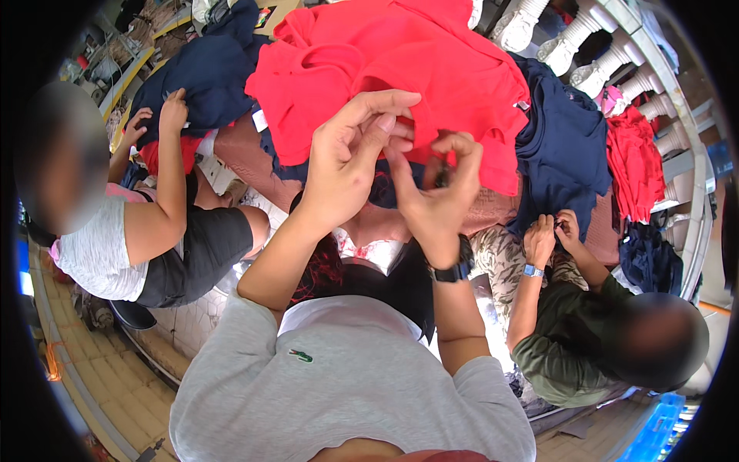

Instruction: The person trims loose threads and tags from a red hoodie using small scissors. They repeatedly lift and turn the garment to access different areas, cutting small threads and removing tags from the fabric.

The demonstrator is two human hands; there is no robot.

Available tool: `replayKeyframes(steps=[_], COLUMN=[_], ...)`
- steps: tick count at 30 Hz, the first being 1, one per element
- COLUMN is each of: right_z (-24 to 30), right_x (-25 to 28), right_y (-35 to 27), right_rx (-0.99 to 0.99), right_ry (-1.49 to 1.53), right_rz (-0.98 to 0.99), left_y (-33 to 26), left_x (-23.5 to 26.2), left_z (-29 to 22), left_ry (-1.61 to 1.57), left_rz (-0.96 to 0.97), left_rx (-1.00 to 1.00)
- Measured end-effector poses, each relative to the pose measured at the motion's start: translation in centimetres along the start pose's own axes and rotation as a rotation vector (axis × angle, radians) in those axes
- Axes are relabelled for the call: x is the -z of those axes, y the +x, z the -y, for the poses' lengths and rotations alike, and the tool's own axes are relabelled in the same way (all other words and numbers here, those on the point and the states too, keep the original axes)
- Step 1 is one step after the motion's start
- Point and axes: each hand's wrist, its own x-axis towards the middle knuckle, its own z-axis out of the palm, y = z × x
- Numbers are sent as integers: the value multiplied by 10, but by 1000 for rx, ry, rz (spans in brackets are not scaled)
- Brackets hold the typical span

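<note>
A bright red garment is spread over the work surface in front of me, its near edge at my hands. My left hand is raised at this edge, thumb and curled fingers closed on the red cloth, index finger stretched to the right. Close beside it, my right hand has bent fingers around a small dark object, mostly hidden, whose kind I cannot make out. A dark watch is on my right wrist. The tips of both hands nearly meet.
At left, a person handles a navy garment; at right, another person works at a navy garment. Brown cloth covers the surface's edge. White balusters and a red garment line the right side.
</note>
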Motion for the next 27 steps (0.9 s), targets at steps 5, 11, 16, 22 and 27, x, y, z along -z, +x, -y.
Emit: replayKeyframes(steps=[5, 11, 16, 22, 27], right_z=[0, -5, -10, -22, -22], right_x=[-28, -10, 8, 20, 19], right_y=[15, 42, 51, 52, 48], right_rx=[53, 148, -478, -511, -475], right_ry=[36, 27, 662, 629, 565], right_rz=[-16, 168, 131, 90, 95], left_y=[30, 78, 93, 64, 63], left_x=[9, 37, 28, 6, 1], left_z=[-11, -5, 8, 5, 35], left_ry=[392, 914, 676, 659, 553], left_rz=[-75, -22, 101, 143, 90], left_rx=[-291, -726, -517, -495, -500])
